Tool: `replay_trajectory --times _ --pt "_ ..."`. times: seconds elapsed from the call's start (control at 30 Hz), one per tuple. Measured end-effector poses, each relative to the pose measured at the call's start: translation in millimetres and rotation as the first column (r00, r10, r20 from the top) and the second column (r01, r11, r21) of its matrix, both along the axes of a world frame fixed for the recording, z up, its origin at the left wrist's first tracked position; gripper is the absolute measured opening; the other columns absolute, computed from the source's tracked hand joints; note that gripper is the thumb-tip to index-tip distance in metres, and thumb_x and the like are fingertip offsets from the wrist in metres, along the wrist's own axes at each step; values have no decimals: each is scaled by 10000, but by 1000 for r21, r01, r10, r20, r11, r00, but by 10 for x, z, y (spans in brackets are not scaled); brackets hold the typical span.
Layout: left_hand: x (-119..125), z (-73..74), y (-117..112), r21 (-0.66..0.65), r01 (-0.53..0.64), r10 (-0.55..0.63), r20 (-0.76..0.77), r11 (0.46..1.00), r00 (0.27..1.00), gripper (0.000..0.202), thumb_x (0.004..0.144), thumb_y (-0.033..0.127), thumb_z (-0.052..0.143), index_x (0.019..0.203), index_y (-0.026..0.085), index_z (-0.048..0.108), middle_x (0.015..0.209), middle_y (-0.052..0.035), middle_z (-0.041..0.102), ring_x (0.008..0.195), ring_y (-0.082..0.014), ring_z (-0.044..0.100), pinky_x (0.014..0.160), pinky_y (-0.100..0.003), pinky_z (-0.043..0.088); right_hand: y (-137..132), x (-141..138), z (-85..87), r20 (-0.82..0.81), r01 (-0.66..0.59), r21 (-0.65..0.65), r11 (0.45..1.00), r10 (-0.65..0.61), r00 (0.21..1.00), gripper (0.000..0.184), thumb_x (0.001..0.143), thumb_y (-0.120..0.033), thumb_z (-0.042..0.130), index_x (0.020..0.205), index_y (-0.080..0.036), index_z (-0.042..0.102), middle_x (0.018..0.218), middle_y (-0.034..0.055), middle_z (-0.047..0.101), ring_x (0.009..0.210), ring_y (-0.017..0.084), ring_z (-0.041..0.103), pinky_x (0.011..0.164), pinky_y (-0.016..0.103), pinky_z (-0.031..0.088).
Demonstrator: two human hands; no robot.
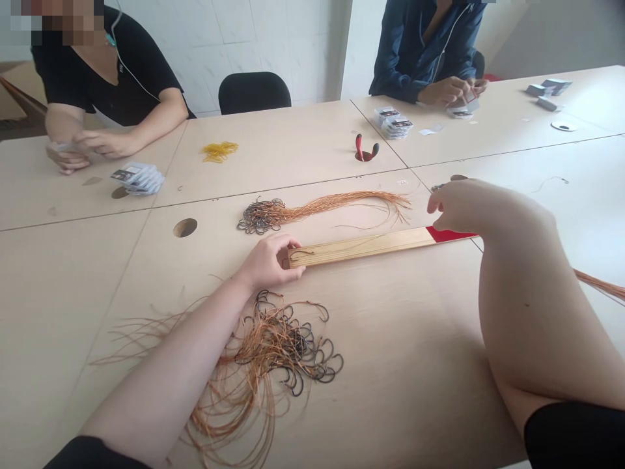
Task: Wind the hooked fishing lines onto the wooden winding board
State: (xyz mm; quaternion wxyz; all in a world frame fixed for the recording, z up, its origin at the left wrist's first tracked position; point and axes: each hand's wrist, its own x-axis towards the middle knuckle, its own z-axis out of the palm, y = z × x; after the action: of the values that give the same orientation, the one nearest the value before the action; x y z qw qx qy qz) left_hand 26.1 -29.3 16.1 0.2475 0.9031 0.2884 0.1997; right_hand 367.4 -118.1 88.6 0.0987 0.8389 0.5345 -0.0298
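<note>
Near-left pile of copper-leadered fishhooks [276,345] lies loose on the bench [73,312] | left hand [266,262]: fingers closed on the wooden board [361,247], single fishhook [301,253] seen at its left end | far bundle of leadered hooks [266,216] lies stretched out | right hand [469,208]: held over the red-painted end [449,234], fingers' state cannot be told

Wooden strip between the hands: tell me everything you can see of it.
The wooden strip is long, narrow and pale, with a visible grain and a painted-looking red end. It lies on the table, angled slightly across it. A dark hook with a thin line lies on it near the left end, where the left hand touches it. The right hand is over the red end; contact is unclear.
</note>
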Motion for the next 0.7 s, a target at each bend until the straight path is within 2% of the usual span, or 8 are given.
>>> replay_trajectory --times 0.07,0.13,0.2,0.27,0.37,0.43,0.5,0.7 --pt "-5 7 -23 -72 -28 27 -22 997 999 333 644 321 676 930 172 592 788 -9 590 645 -124 512 608 -269 440 -8 -180 24 -20 -15 -124 992 13 1000 338 687 -135 574 1012 -222 614 926 107 585 775 227 527 559 328 382" --pt "-6 12 -37 -128 -45 42 -30 991 999 343 638 328 682 927 168 589 731 8 565 570 -98 475 540 -242 411 -4 -453 32 -19 -222 -12 975 222 975 383 699 -97 527 1058 -217 585 944 88 582 895 245 515 615 324 398" --pt "-3 15 -39 -164 -56 52 -25 985 998 351 639 336 683 931 164 591 716 13 556 543 -86 456 514 -231 400 14 -768 -15 -38 -406 145 902 415 909 366 744 -96 482 1085 -198 568 996 90 577 911 231 517 664 327 407" --pt "3 12 -31 -163 -71 70 -6 984 997 353 644 333 678 942 163 596 743 4 571 553 -86 461 519 -230 410 47 -1060 -138 -20 -539 305 785 572 820 330 812 -125 434 1114 -189 552 1015 95 579 915 221 519 702 332 410" --pt "13 1 -17 -133 -78 83 30 988 996 363 655 306 668 983 167 600 793 -7 593 572 -86 473 537 -234 431 103 -1332 -425 135 -685 519 512 742 657 317 875 -128 365 1134 -180 542 1010 103 592 945 222 502 759 344 399" --pt "19 -5 -14 -124 -59 66 50 990 997 368 665 286 660 1011 177 599 783 -1 592 569 -84 469 538 -232 435 129 -1387 -607 220 -744 571 347 808 546 324 893 -126 357 1160 -185 531 1023 101 601 956 217 498 762 342 398" --pt "24 -9 -17 -132 -34 42 56 991 998 351 676 272 650 1012 186 601 749 9 584 562 -83 462 531 -226 433 142 -1380 -723 286 -771 589 243 829 480 335 897 -140 382 1198 -203 515 1086 101 591 985 218 492 762 345 398" --pt "34 -16 -33 -180 0 11 59 984 998 347 698 282 632 1027 179 592 843 -12 626 619 -93 514 553 -224 451 156 -1352 -730 341 -794 588 154 843 416 244 914 -220 431 1106 -243 580 1072 72 598 975 198 508 752 327 396"
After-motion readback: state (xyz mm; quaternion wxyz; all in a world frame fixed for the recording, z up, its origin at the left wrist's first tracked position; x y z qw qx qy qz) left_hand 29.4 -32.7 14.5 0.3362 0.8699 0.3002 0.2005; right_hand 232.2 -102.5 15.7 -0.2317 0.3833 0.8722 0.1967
